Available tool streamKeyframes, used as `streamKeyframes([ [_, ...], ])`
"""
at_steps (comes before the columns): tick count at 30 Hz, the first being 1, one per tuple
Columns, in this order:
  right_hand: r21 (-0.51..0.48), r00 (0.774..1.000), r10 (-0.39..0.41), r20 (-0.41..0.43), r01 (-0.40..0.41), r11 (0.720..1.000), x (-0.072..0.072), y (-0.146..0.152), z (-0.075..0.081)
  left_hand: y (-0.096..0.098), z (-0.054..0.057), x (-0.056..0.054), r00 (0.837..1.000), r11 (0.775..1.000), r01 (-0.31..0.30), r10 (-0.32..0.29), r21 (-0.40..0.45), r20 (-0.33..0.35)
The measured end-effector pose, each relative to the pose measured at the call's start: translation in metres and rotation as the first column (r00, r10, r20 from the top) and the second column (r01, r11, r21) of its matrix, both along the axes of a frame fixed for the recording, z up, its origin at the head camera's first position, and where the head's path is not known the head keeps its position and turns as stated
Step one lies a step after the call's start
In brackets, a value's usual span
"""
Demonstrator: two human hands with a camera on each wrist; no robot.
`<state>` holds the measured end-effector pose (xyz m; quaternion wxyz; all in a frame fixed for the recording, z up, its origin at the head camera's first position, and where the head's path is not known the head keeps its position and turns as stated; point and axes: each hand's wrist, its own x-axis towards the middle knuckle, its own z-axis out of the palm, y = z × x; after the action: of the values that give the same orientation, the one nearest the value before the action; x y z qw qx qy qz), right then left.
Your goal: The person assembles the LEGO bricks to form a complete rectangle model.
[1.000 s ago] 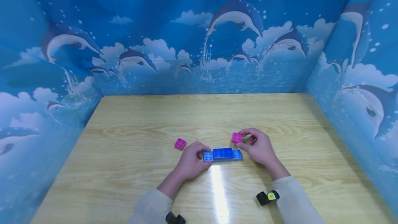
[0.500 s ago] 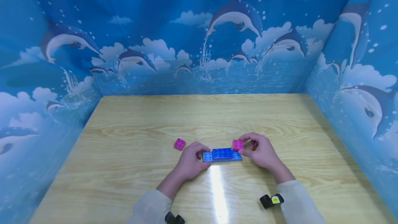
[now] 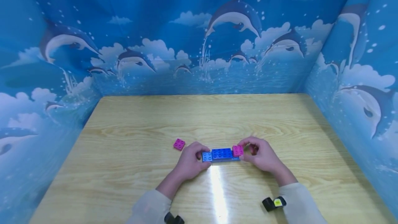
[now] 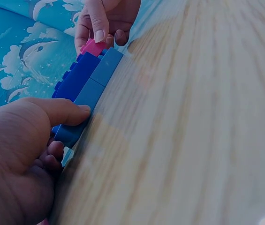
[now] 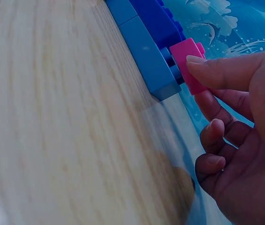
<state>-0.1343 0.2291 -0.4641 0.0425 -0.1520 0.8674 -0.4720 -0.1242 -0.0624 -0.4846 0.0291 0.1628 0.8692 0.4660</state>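
Two light blue toy bricks [image 3: 206,157] lie end to end on the table, with a dark blue brick [image 3: 221,153] across the middle on top. My left hand [image 3: 190,162] grips the left end of this row between thumb and fingers. Over the right end, my right hand [image 3: 262,154] pinches a pink brick [image 3: 237,150] between thumb and forefinger. In the right wrist view the pink brick sits slightly tilted at the light blue studs [image 5: 176,72], which still show beneath it. A second pink brick [image 3: 179,144] lies loose beyond my left hand.
The wood-grain table [image 3: 140,120] is bordered at the back and sides by a blue dolphin-print curtain [image 3: 174,37]. A black wrist device [image 3: 273,203] is on the right sleeve, another [image 3: 174,218] on the left.
My right hand has come down and nearer with the pink brick, from behind the row onto its right end. The left hand keeps its grip on the left end.
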Motion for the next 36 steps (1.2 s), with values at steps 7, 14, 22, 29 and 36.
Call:
streamKeyframes([
  [7, -0.004, 0.999, 0.024, 0.021, -0.024, 1.000, 0.000, -0.001, -0.003, 0.000, 0.000, 0.000, 1.000, 1.000, -0.002, 0.002, -0.004, -0.002],
  [14, 0.006, 0.999, 0.016, 0.042, -0.016, 1.000, 0.003, -0.006, 0.002, 0.000, 0.000, 0.000, 1.000, 1.000, 0.004, -0.004, -0.004, -0.002],
  [22, 0.005, 0.999, 0.033, -0.003, -0.033, 0.999, -0.002, -0.005, -0.006, 0.000, -0.001, -0.001, 1.000, 1.000, 0.010, -0.010, -0.013, -0.007],
  [29, -0.019, 0.997, 0.068, -0.025, -0.069, 0.997, -0.004, -0.009, -0.007, -0.002, 0.000, 0.000, 1.000, 1.000, 0.002, -0.001, -0.016, 0.021],
  [36, 0.004, 0.997, 0.055, -0.058, -0.055, 0.998, 0.001, -0.015, 0.001, -0.001, 0.001, -0.001, 1.000, 1.000, 0.008, -0.009, 0.019, 0.030],
])
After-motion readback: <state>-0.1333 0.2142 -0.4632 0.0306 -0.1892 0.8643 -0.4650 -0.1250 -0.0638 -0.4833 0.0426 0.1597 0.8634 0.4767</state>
